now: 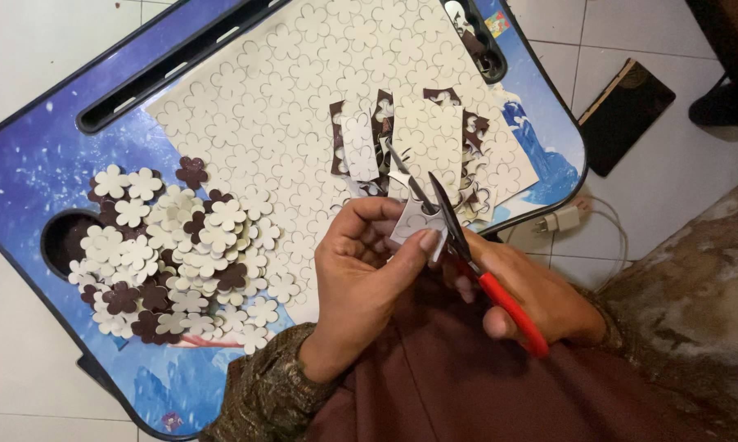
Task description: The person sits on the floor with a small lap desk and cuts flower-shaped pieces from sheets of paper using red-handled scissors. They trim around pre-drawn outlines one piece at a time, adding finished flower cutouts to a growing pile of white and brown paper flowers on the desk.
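**Cutting out a foam flower**

From above: the left hand [369, 270] pinches a small cream foam piece [416, 223] so it stays steady. The right hand [541, 299] grips red-handled scissors [467, 258], blades open around it, over the blue lap table [25, 164].

Single head-worn view, looking steeply down, close range; tabletop [50, 164] fills frame from 9 to 1 o'clock, floor at edges.

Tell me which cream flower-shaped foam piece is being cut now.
The small cream foam piece pinched in the left hand, between the open red-handled scissors; the others lie on the blue tray.
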